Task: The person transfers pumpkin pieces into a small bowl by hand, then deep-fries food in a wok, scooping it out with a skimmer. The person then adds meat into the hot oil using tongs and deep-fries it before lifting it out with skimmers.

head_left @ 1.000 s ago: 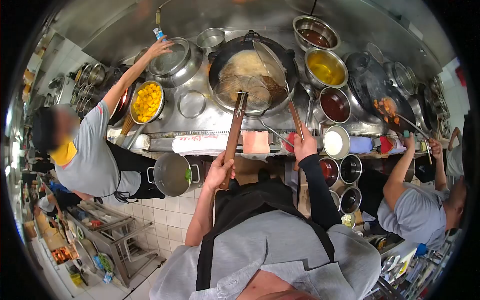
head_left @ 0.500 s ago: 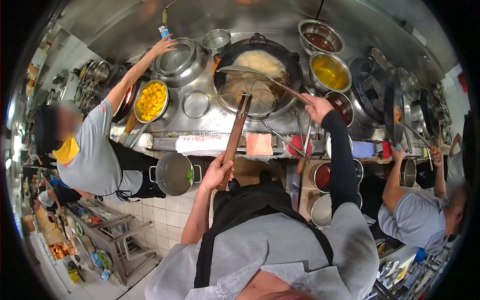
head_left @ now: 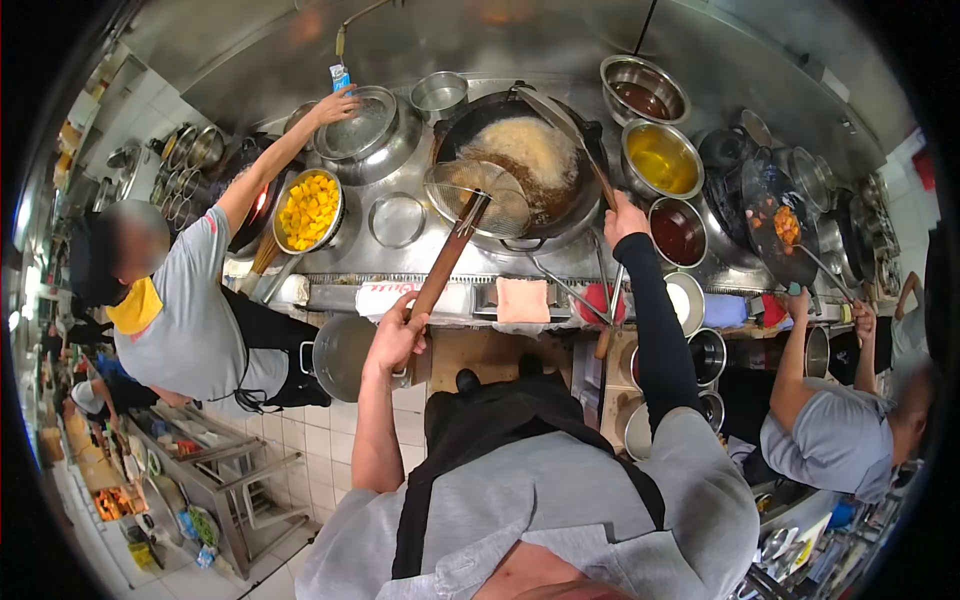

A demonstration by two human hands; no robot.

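Note:
My left hand (head_left: 400,338) is closed round the wooden handle of a wire strainer (head_left: 478,190), whose mesh lies over the front left of a large black wok (head_left: 445,135). Pale foam and bubbling brown oil (head_left: 525,150) fill that wok. In my right hand (head_left: 625,217) is the wooden handle of a wide metal ladle (head_left: 551,112), tilted at the wok's back right rim. Whether the strainer holds any food is hard to tell.
A bowl of yellow chunks (head_left: 308,210) and a co-worker's arm (head_left: 265,170) are at left. Bowls of yellow liquid (head_left: 662,160) and dark red liquid (head_left: 677,232) stand right of the wok. Another co-worker (head_left: 835,430) tilts a second wok (head_left: 765,200).
My left hand and the strainer have shifted left. The ladle swung from over the foam to the wok's back right rim. At right, the co-worker's wok now shows its inside.

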